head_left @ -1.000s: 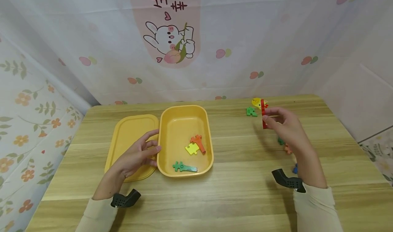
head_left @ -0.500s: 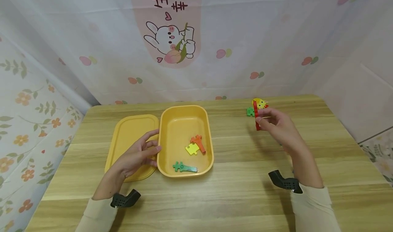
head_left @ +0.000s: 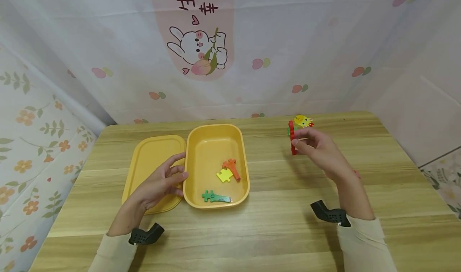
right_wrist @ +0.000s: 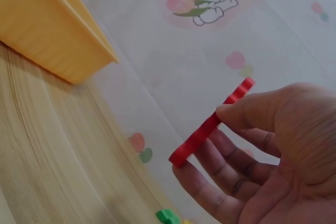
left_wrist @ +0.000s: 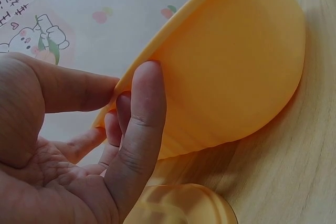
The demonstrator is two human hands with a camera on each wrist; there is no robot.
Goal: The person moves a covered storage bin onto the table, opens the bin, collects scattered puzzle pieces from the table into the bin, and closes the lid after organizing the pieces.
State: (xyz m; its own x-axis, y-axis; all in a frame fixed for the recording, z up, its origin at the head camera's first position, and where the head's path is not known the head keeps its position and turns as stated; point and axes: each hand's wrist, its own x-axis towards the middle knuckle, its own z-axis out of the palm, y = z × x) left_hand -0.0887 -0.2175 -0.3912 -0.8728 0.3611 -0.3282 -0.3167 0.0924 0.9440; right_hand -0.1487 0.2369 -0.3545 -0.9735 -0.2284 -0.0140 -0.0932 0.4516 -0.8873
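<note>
My right hand (head_left: 320, 154) pinches a red puzzle piece (head_left: 292, 138) between thumb and fingers, held on edge above the table. In the right wrist view the red piece (right_wrist: 202, 132) shows its thin, wavy side. My left hand (head_left: 162, 182) grips the left rim of a yellow box (head_left: 246, 160), with a finger against the outer wall in the left wrist view. Inside the box lie an orange puzzle piece (head_left: 232, 169), a yellow piece (head_left: 225, 175) and a green piece (head_left: 216, 196). Behind the red piece lies a yellow animal-face piece (head_left: 303, 121), next to a partly hidden green piece (right_wrist: 168, 216).
A yellow lid (head_left: 153, 154) lies flat left of the box, partly under my left hand. A pinkish piece (head_left: 357, 174) peeks out beside my right wrist. A printed cloth (head_left: 273, 92) hangs along the table's back edge.
My right hand has moved left with the red piece, which now covers most of the green piece behind it. The left hand keeps its place on the box.
</note>
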